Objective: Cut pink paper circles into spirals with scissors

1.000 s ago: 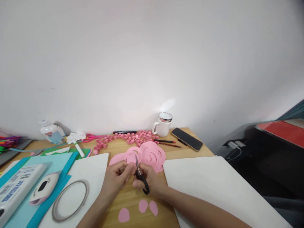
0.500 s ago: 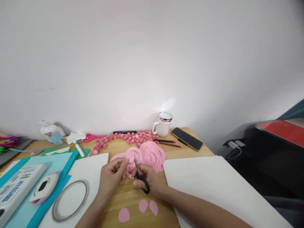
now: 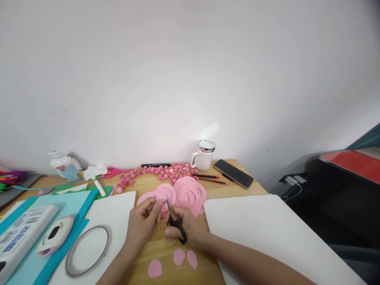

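Between the thumb and fingers of my left hand [image 3: 146,215] is a pink paper spiral [image 3: 165,192], its loops fanning out above the hand. My right hand [image 3: 187,225] is closed around black-handled scissors [image 3: 177,225], whose blades point up and lie at the paper's right side. Behind my right hand rests a pile of pink cut-paper spirals [image 3: 190,194]. Nearer to me, several small pink paper pieces [image 3: 154,268] lie on the wooden table [image 3: 169,253].
Rolled pink paper roses [image 3: 173,172] spread along the back, beside a white mug [image 3: 204,156] and a phone [image 3: 233,173]. White sheets [image 3: 261,225] lie at the right. At left are coloured papers [image 3: 67,202], a tape ring [image 3: 87,250] and a white bottle [image 3: 65,164].
The pink spiral has turned in my left hand, its loops now closer together. My left hand has shifted slightly to the right; the scissors have moved only a little.
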{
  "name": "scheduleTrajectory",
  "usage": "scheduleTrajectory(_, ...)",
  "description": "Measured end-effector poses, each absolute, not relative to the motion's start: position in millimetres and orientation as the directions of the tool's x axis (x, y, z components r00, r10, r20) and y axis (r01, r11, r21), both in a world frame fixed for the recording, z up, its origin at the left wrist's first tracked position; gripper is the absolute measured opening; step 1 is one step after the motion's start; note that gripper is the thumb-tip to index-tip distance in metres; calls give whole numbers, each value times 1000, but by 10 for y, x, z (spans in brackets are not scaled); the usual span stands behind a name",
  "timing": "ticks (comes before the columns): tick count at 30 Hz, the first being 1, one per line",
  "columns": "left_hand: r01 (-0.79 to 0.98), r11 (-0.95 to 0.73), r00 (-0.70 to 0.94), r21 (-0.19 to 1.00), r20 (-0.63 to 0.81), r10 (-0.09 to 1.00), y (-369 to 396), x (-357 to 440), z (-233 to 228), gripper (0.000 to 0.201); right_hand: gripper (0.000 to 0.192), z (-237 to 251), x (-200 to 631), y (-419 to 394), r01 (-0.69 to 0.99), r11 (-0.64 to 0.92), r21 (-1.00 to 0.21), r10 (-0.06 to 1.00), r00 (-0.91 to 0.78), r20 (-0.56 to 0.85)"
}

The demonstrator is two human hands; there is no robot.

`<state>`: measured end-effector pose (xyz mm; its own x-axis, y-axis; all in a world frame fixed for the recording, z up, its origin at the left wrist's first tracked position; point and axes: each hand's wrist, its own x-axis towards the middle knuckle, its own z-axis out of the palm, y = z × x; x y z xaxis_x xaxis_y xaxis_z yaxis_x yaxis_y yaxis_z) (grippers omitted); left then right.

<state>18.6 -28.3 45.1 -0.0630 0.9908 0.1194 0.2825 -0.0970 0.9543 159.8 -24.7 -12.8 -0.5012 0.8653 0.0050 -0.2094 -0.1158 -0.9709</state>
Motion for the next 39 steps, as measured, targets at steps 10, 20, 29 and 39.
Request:
scheduleTrajectory(10,352,-115,13,929,118,993,-327,209,494,33,44,-47,1589,-225,-246,35,-969,868,-473,152)
scheduleTrajectory(20,292,-102,-26,951,115,993,-305,218,470,29,45,-146,1599,-216,-232,-25,-972,881,-464,88)
scheduleTrajectory(29,275,-126,-89,953,156,984,-285,154,457,25,42,-149,1604,-233,-188,-98,-977,880,-474,3)
scheduleTrajectory(39,321,-178,-66,930,209,976,-275,142,420,25,40,-163,1598,-250,-232,-102,-967,860,-509,31)
